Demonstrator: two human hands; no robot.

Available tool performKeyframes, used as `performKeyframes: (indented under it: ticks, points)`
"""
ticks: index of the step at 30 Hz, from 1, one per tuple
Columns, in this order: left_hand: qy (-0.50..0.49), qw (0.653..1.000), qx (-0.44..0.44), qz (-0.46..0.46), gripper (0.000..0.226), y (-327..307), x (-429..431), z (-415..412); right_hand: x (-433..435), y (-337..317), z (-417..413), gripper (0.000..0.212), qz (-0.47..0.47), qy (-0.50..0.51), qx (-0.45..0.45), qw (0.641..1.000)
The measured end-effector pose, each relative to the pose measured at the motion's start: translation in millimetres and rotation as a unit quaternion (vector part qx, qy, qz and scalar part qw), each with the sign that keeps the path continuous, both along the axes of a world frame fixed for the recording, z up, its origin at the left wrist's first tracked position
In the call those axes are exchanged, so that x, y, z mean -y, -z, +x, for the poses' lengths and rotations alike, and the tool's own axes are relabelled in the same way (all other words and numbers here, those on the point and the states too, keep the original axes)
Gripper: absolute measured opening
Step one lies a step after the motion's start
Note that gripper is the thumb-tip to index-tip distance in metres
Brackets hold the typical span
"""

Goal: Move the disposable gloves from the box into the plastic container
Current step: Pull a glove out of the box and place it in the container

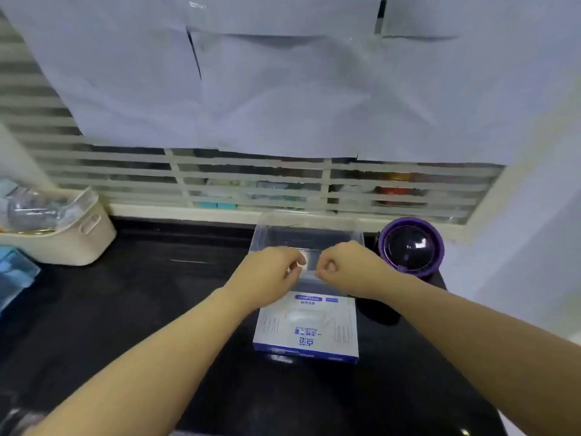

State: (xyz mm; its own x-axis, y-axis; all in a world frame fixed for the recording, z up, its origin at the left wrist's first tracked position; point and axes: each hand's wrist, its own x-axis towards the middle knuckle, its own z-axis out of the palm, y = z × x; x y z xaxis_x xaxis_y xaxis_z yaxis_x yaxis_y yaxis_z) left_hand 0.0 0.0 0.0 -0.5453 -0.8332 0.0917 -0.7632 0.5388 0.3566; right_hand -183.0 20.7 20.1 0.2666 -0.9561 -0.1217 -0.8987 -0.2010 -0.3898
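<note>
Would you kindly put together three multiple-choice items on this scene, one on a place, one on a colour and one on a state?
1. Where does the glove box lie relative to the plastic container?
A. Inside it
B. On its near side, toward the person
C. Stacked on top of it

2. What colour is the round object just right of the container?
A. Red
B. Green
C. Purple

3. What are the left hand and the right hand doing?
A. Pinching a clear glove over the container
B. Lying flat and open
C. Each holding a cup

Answers:
1 B, the box sits between the container and the person.
2 C, its rim and body are purple.
3 A, both hands' fingers are curled on a thin clear film stretched between them.
</note>
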Motion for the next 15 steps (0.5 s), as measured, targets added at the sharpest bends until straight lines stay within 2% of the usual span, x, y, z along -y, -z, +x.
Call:
performKeyframes:
  ticks: [4,10,12,15]
  points:
    - [0.040,0.988,0.107,0.104,0.031,45,-4,18,-11,50,19,0.027,0.132,-0.075,-0.094,0.984]
    - [0.099,0.960,0.208,0.160,0.073,89,-1,28,-9,101,21,0.045,0.095,-0.114,-0.200,0.968]
    - [0.108,0.957,0.216,0.162,0.075,96,1,32,-9,103,20,0.042,0.101,-0.131,-0.211,0.963]
    - [0.141,0.953,0.224,0.149,0.067,98,1,36,-12,108,20,0.026,0.107,-0.175,-0.212,0.956]
